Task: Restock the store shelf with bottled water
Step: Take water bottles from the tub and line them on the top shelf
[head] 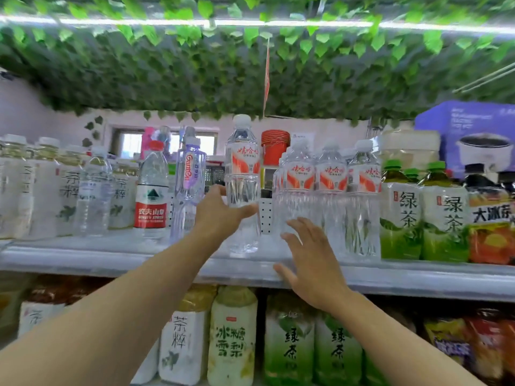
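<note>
1. The left hand (pixel 223 211) holds one water bottle (pixel 242 185) by its lower clear part, below the red label. The thumb is on the right side of the bottle and the fingers go around the left and back side.
2. The bottle stands upright, its long axis vertical and the white cap on top. Its base is at the front of the shelf (pixel 83 257); I think it already touches the shelf, but the clear plastic is blurred there and I cannot be sure.
3. The bottle is in the gap between the purple bottle (pixel 191 179) on its left and the row of same bottles (pixel 330 196) on its right. It is near the row but apart from it.
4. The right hand (pixel 309 260) is open, fingers straight and spread, and holds nothing. The fingertips reach to the lowest part of the first bottle in the row; whether they touch it is hard to tell.
5. The left hand is the nearer one to the bottle, since it grips it. The row lies to the right of this hand.
6. In my judgement the next move is to slide the bottle right and back beside the row, then let go.
</note>
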A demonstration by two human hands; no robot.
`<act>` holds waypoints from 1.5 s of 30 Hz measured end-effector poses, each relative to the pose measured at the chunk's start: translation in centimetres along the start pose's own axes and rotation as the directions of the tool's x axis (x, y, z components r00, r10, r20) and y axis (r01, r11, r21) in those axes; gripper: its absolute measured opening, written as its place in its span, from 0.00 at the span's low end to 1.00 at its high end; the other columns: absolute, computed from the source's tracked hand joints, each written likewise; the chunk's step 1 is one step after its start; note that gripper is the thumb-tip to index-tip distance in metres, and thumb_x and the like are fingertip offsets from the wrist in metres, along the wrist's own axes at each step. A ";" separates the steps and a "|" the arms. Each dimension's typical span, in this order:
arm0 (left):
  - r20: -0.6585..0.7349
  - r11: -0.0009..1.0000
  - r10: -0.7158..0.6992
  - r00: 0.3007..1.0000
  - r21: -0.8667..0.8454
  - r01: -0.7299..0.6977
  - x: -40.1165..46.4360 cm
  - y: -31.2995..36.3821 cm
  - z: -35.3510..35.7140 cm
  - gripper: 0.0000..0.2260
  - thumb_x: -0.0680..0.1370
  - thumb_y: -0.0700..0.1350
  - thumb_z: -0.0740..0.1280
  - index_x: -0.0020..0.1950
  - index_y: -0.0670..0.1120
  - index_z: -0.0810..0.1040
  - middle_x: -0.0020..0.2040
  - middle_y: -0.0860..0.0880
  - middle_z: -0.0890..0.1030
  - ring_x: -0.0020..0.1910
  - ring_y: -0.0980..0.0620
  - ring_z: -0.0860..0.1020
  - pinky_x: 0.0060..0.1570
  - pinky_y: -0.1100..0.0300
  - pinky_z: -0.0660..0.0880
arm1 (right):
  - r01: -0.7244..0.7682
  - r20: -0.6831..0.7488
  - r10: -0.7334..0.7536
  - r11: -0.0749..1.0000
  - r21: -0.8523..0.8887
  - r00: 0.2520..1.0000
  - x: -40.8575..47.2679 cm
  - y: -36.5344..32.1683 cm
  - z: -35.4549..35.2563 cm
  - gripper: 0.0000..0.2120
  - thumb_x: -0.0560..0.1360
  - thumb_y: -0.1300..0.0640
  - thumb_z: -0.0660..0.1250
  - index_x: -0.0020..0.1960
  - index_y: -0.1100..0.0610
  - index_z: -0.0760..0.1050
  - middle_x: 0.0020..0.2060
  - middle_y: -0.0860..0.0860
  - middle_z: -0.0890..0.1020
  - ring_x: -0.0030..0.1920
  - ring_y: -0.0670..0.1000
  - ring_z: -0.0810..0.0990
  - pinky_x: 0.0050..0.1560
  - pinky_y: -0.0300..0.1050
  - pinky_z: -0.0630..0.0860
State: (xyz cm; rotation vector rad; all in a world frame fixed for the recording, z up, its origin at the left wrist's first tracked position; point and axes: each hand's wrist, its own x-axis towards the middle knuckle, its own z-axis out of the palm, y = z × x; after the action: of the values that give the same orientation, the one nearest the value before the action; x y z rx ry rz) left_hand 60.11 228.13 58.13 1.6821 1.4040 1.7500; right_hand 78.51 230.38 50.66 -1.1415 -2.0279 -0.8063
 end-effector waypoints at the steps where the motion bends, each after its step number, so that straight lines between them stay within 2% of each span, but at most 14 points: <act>1: -0.002 1.000 0.004 1.000 0.002 -0.004 0.7 -0.3 0.5 0.27 0.67 0.50 0.76 0.62 0.47 0.69 0.56 0.46 0.77 0.54 0.45 0.76 0.58 0.45 0.74 | 0.009 -0.022 -0.010 1.000 -0.022 1.000 0.1 0.3 0.5 0.25 0.75 0.42 0.64 0.66 0.56 0.70 0.73 0.53 0.63 0.74 0.54 0.51 0.73 0.46 0.43; 3: -0.003 1.000 0.007 1.000 0.000 -0.007 2.0 -0.6 1.4 0.27 0.68 0.50 0.76 0.62 0.47 0.69 0.56 0.48 0.76 0.54 0.46 0.76 0.57 0.48 0.74 | 0.018 -0.041 -0.022 0.997 -0.081 0.999 0.3 0.7 1.2 0.22 0.72 0.41 0.63 0.59 0.55 0.76 0.68 0.54 0.69 0.71 0.55 0.57 0.71 0.48 0.48; 8: 0.027 0.999 0.012 1.000 -0.032 -0.011 3.8 -1.6 3.5 0.24 0.69 0.50 0.76 0.59 0.48 0.68 0.55 0.47 0.77 0.52 0.46 0.76 0.56 0.47 0.75 | 0.047 -0.096 -0.050 0.998 -0.037 0.994 0.2 1.1 2.3 0.18 0.74 0.41 0.57 0.53 0.53 0.75 0.67 0.51 0.67 0.73 0.55 0.56 0.71 0.47 0.46; 12: 0.065 1.000 0.013 0.998 -0.020 -0.011 4.1 -2.6 4.5 0.22 0.68 0.51 0.76 0.55 0.49 0.68 0.52 0.47 0.78 0.49 0.48 0.77 0.53 0.48 0.76 | 0.060 -0.115 -0.059 0.998 0.002 0.992 0.2 1.4 3.0 0.16 0.75 0.42 0.58 0.52 0.54 0.74 0.68 0.51 0.66 0.74 0.54 0.53 0.72 0.45 0.47; 16: 0.118 0.999 0.023 0.993 -0.027 -0.020 4.0 -3.2 4.9 0.24 0.68 0.51 0.76 0.58 0.48 0.70 0.52 0.47 0.78 0.50 0.48 0.77 0.56 0.46 0.75 | 0.047 -0.129 -0.046 0.999 0.004 0.991 0.2 1.5 3.2 0.18 0.74 0.42 0.58 0.54 0.54 0.73 0.69 0.50 0.65 0.75 0.52 0.51 0.73 0.46 0.48; 20: 0.154 0.997 0.074 0.985 0.027 -0.079 3.9 -3.3 4.8 0.26 0.68 0.54 0.75 0.60 0.49 0.69 0.49 0.48 0.78 0.48 0.49 0.77 0.51 0.51 0.75 | 0.048 -0.150 -0.044 0.999 0.019 0.988 0.1 1.4 3.3 0.16 0.75 0.42 0.58 0.53 0.54 0.71 0.69 0.51 0.66 0.75 0.53 0.53 0.72 0.52 0.58; 24: 0.244 0.998 0.065 0.968 -0.021 -0.062 3.8 -3.6 4.3 0.26 0.69 0.53 0.75 0.61 0.49 0.68 0.48 0.49 0.78 0.45 0.53 0.77 0.45 0.56 0.73 | 0.056 -0.165 -0.053 0.998 0.012 0.985 0.1 1.3 3.3 0.14 0.75 0.43 0.59 0.52 0.53 0.69 0.68 0.51 0.66 0.74 0.54 0.55 0.70 0.56 0.63; 26: 0.302 0.998 0.056 0.952 -0.005 -0.057 3.8 -3.8 4.0 0.27 0.68 0.51 0.76 0.62 0.50 0.67 0.49 0.50 0.78 0.47 0.53 0.77 0.43 0.58 0.73 | 0.061 -0.167 -0.059 0.998 0.010 0.984 0.1 1.4 3.5 0.14 0.75 0.43 0.59 0.51 0.53 0.70 0.68 0.51 0.66 0.74 0.54 0.55 0.70 0.55 0.63; 30: 0.335 0.995 0.017 0.942 0.085 -0.048 3.6 -4.1 4.0 0.31 0.65 0.52 0.78 0.64 0.51 0.67 0.53 0.48 0.79 0.53 0.46 0.78 0.56 0.47 0.75 | 0.066 -0.183 -0.066 0.998 -0.004 0.981 0.0 1.5 3.6 0.13 0.75 0.43 0.58 0.51 0.52 0.68 0.68 0.50 0.65 0.74 0.53 0.55 0.70 0.54 0.62; 32: 0.337 0.996 0.013 0.941 0.084 -0.044 3.6 -4.1 4.0 0.31 0.66 0.51 0.78 0.64 0.50 0.67 0.54 0.47 0.79 0.54 0.46 0.77 0.57 0.46 0.74 | 0.073 -0.191 -0.076 0.997 -0.023 0.979 0.0 1.5 3.6 0.13 0.75 0.43 0.58 0.50 0.52 0.67 0.67 0.50 0.65 0.74 0.53 0.55 0.70 0.53 0.62; 37: 0.367 0.998 0.005 0.930 0.056 -0.027 3.7 -4.0 3.8 0.29 0.68 0.49 0.77 0.63 0.51 0.66 0.53 0.47 0.78 0.55 0.45 0.76 0.52 0.51 0.74 | 0.067 -0.189 -0.069 0.998 -0.019 0.980 0.1 1.6 3.7 0.13 0.75 0.43 0.59 0.50 0.53 0.69 0.67 0.49 0.65 0.74 0.54 0.55 0.70 0.53 0.63; 45: 0.391 0.999 0.027 0.920 0.009 -0.033 3.6 -3.9 3.8 0.24 0.70 0.45 0.75 0.59 0.52 0.66 0.47 0.51 0.77 0.44 0.52 0.75 0.47 0.56 0.71 | 0.055 -0.178 -0.061 0.998 -0.040 0.982 0.0 1.6 3.8 0.13 0.75 0.43 0.59 0.51 0.52 0.69 0.68 0.49 0.65 0.75 0.53 0.54 0.71 0.50 0.59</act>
State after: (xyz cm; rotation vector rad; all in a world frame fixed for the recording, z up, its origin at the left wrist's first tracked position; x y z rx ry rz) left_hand 61.13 234.34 56.28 1.9370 1.2150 1.3178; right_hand 78.99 234.01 48.71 -0.9947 -1.9115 -0.9424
